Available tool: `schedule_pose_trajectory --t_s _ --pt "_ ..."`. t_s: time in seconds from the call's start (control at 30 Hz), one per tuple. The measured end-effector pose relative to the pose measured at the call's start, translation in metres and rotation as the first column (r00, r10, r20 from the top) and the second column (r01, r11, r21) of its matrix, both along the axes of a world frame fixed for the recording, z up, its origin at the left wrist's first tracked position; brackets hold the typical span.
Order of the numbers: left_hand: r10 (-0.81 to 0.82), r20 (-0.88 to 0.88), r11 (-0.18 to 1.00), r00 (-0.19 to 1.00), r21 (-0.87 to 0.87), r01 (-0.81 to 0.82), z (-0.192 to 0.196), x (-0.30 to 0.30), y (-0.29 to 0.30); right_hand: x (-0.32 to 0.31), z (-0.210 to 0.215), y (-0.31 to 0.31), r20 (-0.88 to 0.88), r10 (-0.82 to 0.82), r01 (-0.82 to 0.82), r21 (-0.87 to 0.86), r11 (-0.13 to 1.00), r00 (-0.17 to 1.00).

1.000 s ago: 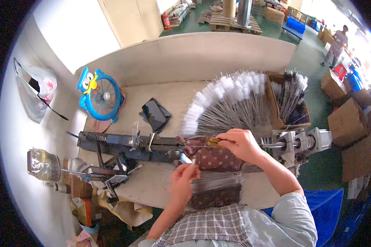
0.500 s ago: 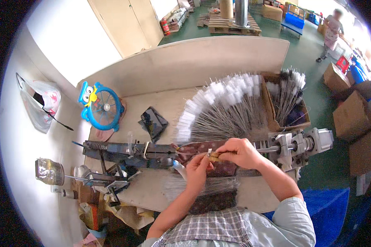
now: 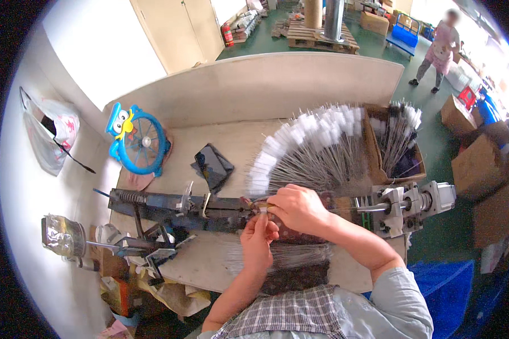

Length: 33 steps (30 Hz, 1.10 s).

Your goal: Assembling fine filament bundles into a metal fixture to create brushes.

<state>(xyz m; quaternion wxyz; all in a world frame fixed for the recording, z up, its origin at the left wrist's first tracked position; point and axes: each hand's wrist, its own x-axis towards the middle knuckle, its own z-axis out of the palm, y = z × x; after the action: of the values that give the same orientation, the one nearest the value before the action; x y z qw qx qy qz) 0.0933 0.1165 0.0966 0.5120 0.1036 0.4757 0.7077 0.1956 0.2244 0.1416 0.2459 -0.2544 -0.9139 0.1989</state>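
Observation:
My left hand is closed in a pinch at the middle of the long bench device, its fingertips on a small white piece. Just to its right, my right hand bends over the same spot with its fingers closed. What those fingers hold is mostly hidden; a tan bit shows at their tips. Behind the hands, wire brushes with white bristle heads lie fanned out. Nearer me, a bundle of thin bare wires rests on dark patterned cloth.
A motor-driven spindle stands right. Behind it, a cardboard box holds dark-bristled brushes. A blue toy-shaped fan and a black phone-like slab lie left. A lever mechanism sticks out front left. A person stands far right.
Both hands have shifted left along the device, the right one more, and now nearly meet. A pale tube beside my left hand no longer shows. The far person has changed stance.

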Motion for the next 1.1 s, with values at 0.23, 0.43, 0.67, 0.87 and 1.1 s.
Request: schedule_pose_trajectory --t_s 0.23,0.43,0.67,0.87,1.1 --pt "-0.138 -0.101 0.990 0.985 -0.052 0.133 0.009 -0.002 -0.001 0.001 0.000 0.006 -0.010 0.016 -0.018 -0.285 0.958 1.000" --pt "0.061 0.236 0.998 0.970 -0.019 -0.059 0.011 0.000 0.008 -0.002 0.010 -0.012 -0.079 -0.032 0.030 -0.029 0.999 0.996" --pt "0.065 0.202 0.996 0.977 0.050 -0.077 -0.001 0.001 0.006 -0.008 -0.006 -0.021 -0.164 -0.134 0.162 0.169 0.972 0.977" --pt "0.173 0.187 0.982 0.967 0.043 -0.184 0.003 0.010 0.010 0.002 -0.007 -0.016 -0.204 0.005 0.050 0.260 0.964 0.979" --pt "0.130 0.176 0.984 0.976 0.095 -0.148 0.010 0.011 0.010 0.018 -0.005 -0.014 -0.196 -0.003 0.054 0.255 0.965 0.981"
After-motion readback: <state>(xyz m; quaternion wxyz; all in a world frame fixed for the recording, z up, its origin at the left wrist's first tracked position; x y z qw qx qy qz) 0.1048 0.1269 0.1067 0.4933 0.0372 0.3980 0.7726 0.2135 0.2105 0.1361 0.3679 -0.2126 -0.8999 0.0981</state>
